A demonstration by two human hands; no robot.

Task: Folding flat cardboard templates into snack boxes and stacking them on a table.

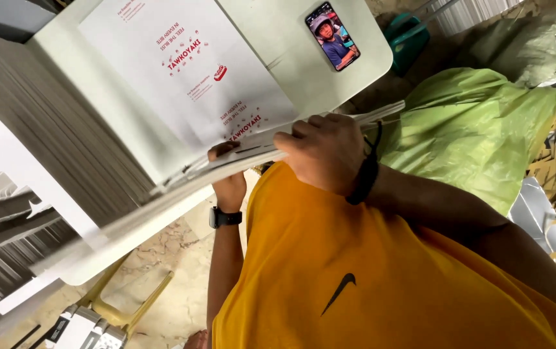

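Pale bench point(362, 45), seen from above, carries a flat stack of white printed sheets point(187, 71) with red markings and a phone point(333, 35) lying near its far corner. Tall piles of more sheets point(39, 136) stand to one side, and a green plastic bag point(478, 123) sits on the floor to the other. A person in an orange shirt point(368, 284) lifts the near edge of the stack. Their right hand point(323, 152), with a dark band at the wrist, has its grip closed over the top of the edge. Their left hand point(229, 181), wearing a watch point(225, 218), is closed on the edge from below. Keeping both hands level, I judge, would stop the sheets from fanning or sliding apart.
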